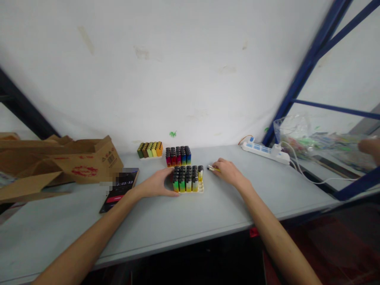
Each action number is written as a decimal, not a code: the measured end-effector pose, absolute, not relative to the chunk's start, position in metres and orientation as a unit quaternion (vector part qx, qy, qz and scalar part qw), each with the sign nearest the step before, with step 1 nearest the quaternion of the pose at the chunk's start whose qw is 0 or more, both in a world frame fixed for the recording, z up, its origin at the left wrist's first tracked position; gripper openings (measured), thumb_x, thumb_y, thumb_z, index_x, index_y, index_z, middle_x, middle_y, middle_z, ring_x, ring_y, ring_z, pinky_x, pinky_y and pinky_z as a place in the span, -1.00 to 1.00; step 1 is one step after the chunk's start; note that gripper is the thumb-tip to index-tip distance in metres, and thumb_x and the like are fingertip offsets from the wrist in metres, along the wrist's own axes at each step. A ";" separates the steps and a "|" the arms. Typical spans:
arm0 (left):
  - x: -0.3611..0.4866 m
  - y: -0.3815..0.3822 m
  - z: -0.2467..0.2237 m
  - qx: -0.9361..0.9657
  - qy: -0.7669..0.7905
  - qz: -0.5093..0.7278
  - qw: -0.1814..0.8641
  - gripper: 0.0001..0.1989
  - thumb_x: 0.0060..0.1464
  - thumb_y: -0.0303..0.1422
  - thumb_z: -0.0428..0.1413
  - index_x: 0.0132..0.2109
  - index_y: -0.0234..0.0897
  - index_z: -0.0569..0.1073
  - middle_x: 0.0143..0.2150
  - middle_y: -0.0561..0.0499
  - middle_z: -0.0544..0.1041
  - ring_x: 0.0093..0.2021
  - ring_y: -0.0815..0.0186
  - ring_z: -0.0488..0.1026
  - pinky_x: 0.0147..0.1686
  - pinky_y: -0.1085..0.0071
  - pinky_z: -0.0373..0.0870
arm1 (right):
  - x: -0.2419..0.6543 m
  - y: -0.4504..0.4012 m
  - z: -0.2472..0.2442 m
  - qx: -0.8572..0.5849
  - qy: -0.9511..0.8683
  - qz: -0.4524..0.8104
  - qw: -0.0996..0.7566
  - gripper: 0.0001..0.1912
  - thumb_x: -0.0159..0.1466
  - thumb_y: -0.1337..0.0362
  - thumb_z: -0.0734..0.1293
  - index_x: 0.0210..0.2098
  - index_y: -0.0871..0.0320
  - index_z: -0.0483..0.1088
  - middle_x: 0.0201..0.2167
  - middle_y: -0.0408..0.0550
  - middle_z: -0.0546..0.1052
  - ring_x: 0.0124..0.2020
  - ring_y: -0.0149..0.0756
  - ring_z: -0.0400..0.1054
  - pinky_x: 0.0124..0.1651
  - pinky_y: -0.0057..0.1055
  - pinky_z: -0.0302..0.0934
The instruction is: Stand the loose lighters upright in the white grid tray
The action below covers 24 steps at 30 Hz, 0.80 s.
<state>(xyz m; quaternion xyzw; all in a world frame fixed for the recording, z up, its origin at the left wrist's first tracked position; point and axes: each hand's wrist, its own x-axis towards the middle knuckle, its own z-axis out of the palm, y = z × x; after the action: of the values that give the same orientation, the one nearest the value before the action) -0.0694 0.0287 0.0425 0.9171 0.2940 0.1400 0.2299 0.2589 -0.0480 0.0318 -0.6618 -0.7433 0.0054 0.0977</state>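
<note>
A tray of black-topped lighters (185, 180) stands upright on the table in front of me, with green, clear and yellow bodies in rows. Its right column holds a lighter (200, 173) at the back, and bare white tray slots (201, 187) show in front of it. My left hand (158, 183) grips the tray's left side, thumb at the front and fingers behind. Right of the tray, my right hand (226, 171) is closed on a yellow lighter (214, 168), its top pointing left toward the tray. The fingertips lie low over the table.
Behind are red and blue lighters (178, 156) and a tray of green-to-orange lighters (150, 150). A phone (121, 189) and an open cardboard box (89, 162) lie left. A power strip (265, 152), plastic bags (308, 138) and a blue rack post (297, 85) stand right, with another person's hand (369, 148).
</note>
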 end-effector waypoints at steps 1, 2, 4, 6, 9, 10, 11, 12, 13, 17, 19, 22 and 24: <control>-0.069 0.028 0.043 0.917 0.295 0.139 0.229 -0.23 -0.15 0.07 0.38 0.13 -0.28 0.46 0.15 -0.19 0.57 0.12 -0.09 0.51 0.13 0.09 0.44 | 0.259 -0.048 0.031 -0.653 -0.749 0.012 0.112 -0.78 0.45 0.30 0.25 -0.14 0.17 0.55 -0.14 0.11 0.54 -0.18 -0.21 0.48 -0.06 -0.38 0.25; -0.069 0.028 0.043 0.917 0.296 0.138 0.228 -0.22 -0.15 0.06 0.38 0.14 -0.28 0.45 0.16 -0.19 0.56 0.12 -0.09 0.51 0.14 0.09 0.44 | 0.258 -0.047 0.031 -0.643 -0.754 0.017 0.131 -0.80 0.44 0.33 0.25 -0.16 0.18 0.54 -0.13 0.12 0.52 -0.16 -0.21 0.47 -0.03 -0.39 0.24; -0.069 0.028 0.043 0.917 0.299 0.133 0.227 -0.20 -0.14 0.04 0.39 0.17 -0.29 0.43 0.19 -0.21 0.54 0.14 -0.09 0.50 0.17 0.07 0.42 | 0.257 -0.046 0.030 -0.630 -0.754 0.031 0.185 -0.82 0.44 0.35 0.24 -0.18 0.20 0.49 -0.16 0.11 0.51 -0.14 -0.22 0.45 -0.01 -0.38 0.24; -0.070 0.029 0.042 0.917 0.302 0.129 0.228 -0.16 -0.14 0.03 0.39 0.20 -0.31 0.41 0.21 -0.24 0.52 0.17 -0.10 0.48 0.21 0.06 0.39 | 0.257 -0.044 0.030 -0.623 -0.737 0.067 0.255 -0.84 0.45 0.33 0.20 -0.13 0.20 0.41 -0.24 0.05 0.52 -0.23 -0.25 0.44 -0.09 -0.38 0.26; -0.070 0.030 0.040 0.916 0.306 0.127 0.225 -0.15 -0.16 0.05 0.39 0.21 -0.30 0.41 0.22 -0.24 0.52 0.19 -0.11 0.47 0.23 0.06 0.37 | 0.255 -0.044 0.032 -0.605 -0.701 0.126 0.356 -0.85 0.46 0.27 0.15 -0.04 0.16 0.29 -0.36 -0.11 0.51 -0.41 -0.32 0.37 -0.26 -0.42 0.22; -0.070 0.030 0.040 0.916 0.307 0.129 0.223 -0.15 -0.16 0.06 0.39 0.20 -0.29 0.42 0.22 -0.23 0.52 0.19 -0.11 0.47 0.22 0.07 0.37 | 0.254 -0.045 0.033 -0.598 -0.690 0.135 0.384 -0.84 0.46 0.23 0.14 -0.04 0.13 0.26 -0.40 -0.16 0.48 -0.43 -0.33 0.35 -0.29 -0.42 0.19; -0.070 0.030 0.040 0.916 0.306 0.132 0.222 -0.16 -0.17 0.06 0.39 0.19 -0.29 0.42 0.20 -0.22 0.53 0.18 -0.11 0.48 0.21 0.07 0.38 | 0.253 -0.045 0.035 -0.593 -0.681 0.138 0.408 -0.82 0.47 0.16 0.14 -0.07 0.11 0.26 -0.43 -0.20 0.45 -0.44 -0.33 0.32 -0.31 -0.43 0.17; -0.070 0.030 0.041 0.917 0.305 0.134 0.222 -0.17 -0.17 0.06 0.39 0.18 -0.29 0.43 0.19 -0.21 0.54 0.16 -0.11 0.49 0.20 0.07 0.40 | 0.252 -0.046 0.037 -0.589 -0.673 0.136 0.425 -0.78 0.46 0.09 0.14 -0.12 0.10 0.26 -0.46 -0.22 0.40 -0.46 -0.34 0.30 -0.33 -0.44 0.14; -0.070 0.029 0.041 0.917 0.303 0.135 0.222 -0.18 -0.16 0.07 0.39 0.17 -0.30 0.44 0.18 -0.21 0.55 0.15 -0.11 0.49 0.18 0.08 0.41 | 0.250 -0.047 0.039 -0.589 -0.666 0.133 0.438 -0.72 0.46 0.02 0.15 -0.20 0.09 0.26 -0.50 -0.24 0.35 -0.47 -0.35 0.25 -0.36 -0.44 0.10; -0.069 0.028 0.043 0.918 0.297 0.137 0.226 -0.22 -0.15 0.07 0.38 0.13 -0.29 0.46 0.16 -0.20 0.56 0.12 -0.11 0.51 0.14 0.09 0.44 | 0.243 -0.051 0.049 -0.613 -0.635 0.093 0.462 -0.44 0.39 -0.17 0.19 -0.54 0.09 0.06 -0.61 -0.25 0.10 -0.54 -0.43 0.02 -0.43 -0.43 -0.08; -0.069 0.028 0.043 0.918 0.290 0.144 0.230 -0.23 -0.14 0.06 0.38 0.13 -0.27 0.46 0.16 -0.18 0.57 0.12 -0.10 0.51 0.14 0.09 0.44 | 0.240 -0.054 0.052 -0.624 -0.623 0.084 0.464 -0.37 0.37 -0.22 0.19 -0.59 0.08 -0.02 -0.62 -0.24 0.03 -0.54 -0.44 -0.05 -0.45 -0.41 -0.15; -0.069 0.029 0.042 0.918 0.280 0.152 0.239 -0.24 -0.13 0.05 0.38 0.15 -0.24 0.45 0.18 -0.15 0.57 0.14 -0.08 0.51 0.16 0.10 0.43 | 0.237 -0.057 0.054 -0.628 -0.624 0.087 0.457 -0.35 0.35 -0.23 0.18 -0.61 0.08 -0.05 -0.62 -0.23 0.01 -0.55 -0.45 -0.08 -0.46 -0.41 -0.19; -0.070 0.029 0.041 0.916 0.283 0.152 0.239 -0.23 -0.14 0.05 0.39 0.15 -0.25 0.46 0.17 -0.16 0.57 0.15 -0.09 0.50 0.16 0.11 0.43 | 0.236 -0.057 0.053 -0.633 -0.619 0.085 0.457 -0.37 0.35 -0.21 0.18 -0.62 0.08 -0.05 -0.63 -0.23 0.00 -0.55 -0.45 -0.09 -0.46 -0.40 -0.20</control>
<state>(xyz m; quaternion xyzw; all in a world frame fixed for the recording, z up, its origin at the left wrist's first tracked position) -0.0697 0.0291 0.0414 0.9164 0.2827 0.1515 0.2394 0.2361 -0.0566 0.0527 -0.6335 -0.6185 0.0854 0.4570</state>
